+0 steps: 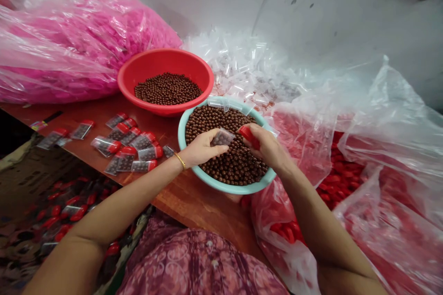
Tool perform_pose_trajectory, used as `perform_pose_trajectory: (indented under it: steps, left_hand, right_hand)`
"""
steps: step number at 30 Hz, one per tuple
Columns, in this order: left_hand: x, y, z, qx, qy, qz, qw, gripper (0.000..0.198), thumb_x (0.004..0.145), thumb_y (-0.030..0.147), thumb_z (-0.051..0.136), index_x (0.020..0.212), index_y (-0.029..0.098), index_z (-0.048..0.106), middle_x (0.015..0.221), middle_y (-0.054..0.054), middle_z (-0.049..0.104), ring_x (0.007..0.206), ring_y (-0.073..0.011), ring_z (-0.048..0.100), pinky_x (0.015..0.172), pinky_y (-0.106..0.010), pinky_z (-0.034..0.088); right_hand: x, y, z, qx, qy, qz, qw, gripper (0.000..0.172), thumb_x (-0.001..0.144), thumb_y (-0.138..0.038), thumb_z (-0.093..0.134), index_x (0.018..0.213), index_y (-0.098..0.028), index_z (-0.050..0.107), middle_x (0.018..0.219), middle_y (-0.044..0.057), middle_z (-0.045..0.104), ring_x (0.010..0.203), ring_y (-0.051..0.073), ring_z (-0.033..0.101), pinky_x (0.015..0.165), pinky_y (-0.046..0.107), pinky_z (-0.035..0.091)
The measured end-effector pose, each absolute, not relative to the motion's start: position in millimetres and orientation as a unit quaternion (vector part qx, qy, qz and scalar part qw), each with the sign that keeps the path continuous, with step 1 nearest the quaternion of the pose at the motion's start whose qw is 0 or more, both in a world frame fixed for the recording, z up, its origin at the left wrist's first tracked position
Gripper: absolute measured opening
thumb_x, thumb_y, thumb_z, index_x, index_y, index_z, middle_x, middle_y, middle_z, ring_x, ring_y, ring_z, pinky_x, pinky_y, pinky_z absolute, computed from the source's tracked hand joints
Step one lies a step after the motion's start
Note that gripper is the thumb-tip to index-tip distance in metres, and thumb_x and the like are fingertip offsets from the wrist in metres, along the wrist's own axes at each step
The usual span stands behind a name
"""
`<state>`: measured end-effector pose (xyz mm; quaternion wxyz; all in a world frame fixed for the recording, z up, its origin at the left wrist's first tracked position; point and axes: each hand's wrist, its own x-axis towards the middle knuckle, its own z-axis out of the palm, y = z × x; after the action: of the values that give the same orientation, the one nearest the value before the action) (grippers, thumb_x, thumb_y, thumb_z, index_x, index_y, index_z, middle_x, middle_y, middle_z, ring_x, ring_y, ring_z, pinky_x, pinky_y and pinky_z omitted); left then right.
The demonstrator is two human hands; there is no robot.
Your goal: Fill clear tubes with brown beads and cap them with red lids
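Note:
Over a light-blue basin (199, 177) full of brown balls (235, 168), my left hand (202, 147) pinches a small clear plastic container (223, 137) with dark balls showing in it. In my right hand (265, 145) is a red cap (247, 134), held just right of the container and apart from it. More clear containers (224, 103) lie across the basin's far rim. Left of the basin, several filled containers with red caps (126, 157) are scattered on the table.
Behind stands a red bowl (126, 80) of brown balls. A large bag of pink pieces (86, 46) fills the back left. Clear containers (249, 64) are heaped along the wall. Bags of red caps (337, 179) lie right. Capped containers (74, 209) fill a box below left.

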<state>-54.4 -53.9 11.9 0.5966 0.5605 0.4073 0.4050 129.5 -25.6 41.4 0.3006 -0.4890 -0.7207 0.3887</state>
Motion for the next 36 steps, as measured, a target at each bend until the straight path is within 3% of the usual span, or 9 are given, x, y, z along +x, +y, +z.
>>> perform_pose_trajectory:
  steps: [3, 7, 10, 15, 23, 30, 36]
  left_hand:
    - [-55.5, -55.0, 9.0, 0.598, 0.401, 0.406, 0.563, 0.024, 0.072, 0.018, 0.059, 0.096, 0.013, 0.058, 0.084, -0.001, 0.060, 0.076, -0.0113, 0.053, 0.071, -0.023, 0.044]
    - [-56.9, -55.8, 5.3, 0.622, 0.394, 0.410, 0.538, 0.030, 0.074, 0.021, 0.058, 0.102, 0.013, 0.057, 0.091, -0.003, 0.062, 0.086, -0.0155, 0.055, 0.082, -0.028, 0.043]
    - [-57.0, -56.2, 3.9, 0.636, 0.400, 0.414, 0.514, 0.033, 0.072, 0.024, 0.061, 0.102, 0.012, 0.057, 0.093, -0.004, 0.062, 0.087, -0.0165, 0.056, 0.083, -0.029, 0.044]
    - [-57.1, -57.7, 6.6, 0.649, 0.450, 0.389, 0.474, 0.028, 0.065, 0.026, 0.064, 0.088, 0.012, 0.059, 0.079, 0.000, 0.059, 0.074, -0.0141, 0.051, 0.071, -0.027, 0.042]
    - [-57.7, -62.1, 10.6, 0.664, 0.466, 0.396, 0.431, 0.008, 0.061, 0.016, 0.055, 0.067, 0.016, 0.050, 0.061, 0.005, 0.047, 0.060, -0.0091, 0.042, 0.056, -0.021, 0.033]
    - [-57.5, -66.8, 14.2, 0.668, 0.492, 0.391, 0.398, 0.009, 0.058, 0.018, 0.054, 0.060, 0.017, 0.045, 0.056, 0.006, 0.045, 0.055, -0.0091, 0.040, 0.053, -0.022, 0.030]
    - [-56.2, -72.2, 15.2, 0.686, 0.530, 0.368, 0.337, 0.016, 0.058, 0.019, 0.055, 0.057, 0.019, 0.039, 0.052, 0.006, 0.041, 0.052, -0.0091, 0.037, 0.053, -0.023, 0.028]
  right_hand:
    - [120.1, -29.5, 36.1, -0.458, -0.715, 0.421, 0.320, 0.026, 0.088, -0.039, 0.040, 0.088, -0.019, 0.058, 0.066, -0.002, 0.051, 0.057, 0.011, 0.047, 0.050, 0.022, 0.038]
    - [112.0, -34.4, 30.0, -0.393, -0.789, 0.315, 0.351, 0.030, 0.091, -0.038, 0.041, 0.099, -0.020, 0.063, 0.084, 0.003, 0.065, 0.085, 0.016, 0.061, 0.078, 0.029, 0.049]
    - [109.1, -39.1, 26.3, -0.383, -0.815, 0.239, 0.363, 0.031, 0.092, -0.035, 0.041, 0.105, -0.020, 0.065, 0.099, 0.006, 0.069, 0.095, 0.017, 0.064, 0.087, 0.031, 0.049]
    - [106.0, -45.7, 20.7, -0.387, -0.822, 0.187, 0.373, 0.033, 0.092, -0.030, 0.041, 0.113, -0.017, 0.064, 0.104, 0.007, 0.070, 0.093, 0.016, 0.066, 0.085, 0.030, 0.052]
    - [103.3, -47.0, 20.2, -0.351, -0.842, 0.118, 0.393, 0.031, 0.090, -0.023, 0.047, 0.111, -0.013, 0.067, 0.088, 0.008, 0.073, 0.079, 0.015, 0.069, 0.073, 0.024, 0.054]
    - [98.2, -52.4, 17.1, -0.375, -0.833, 0.112, 0.391, 0.030, 0.091, -0.025, 0.045, 0.107, -0.015, 0.069, 0.073, 0.003, 0.071, 0.059, 0.011, 0.064, 0.058, 0.022, 0.054]
    - [100.5, -57.6, 17.7, -0.335, -0.861, -0.021, 0.382, 0.032, 0.091, -0.020, 0.044, 0.117, -0.015, 0.063, 0.078, 0.007, 0.070, 0.066, 0.013, 0.065, 0.062, 0.023, 0.055]
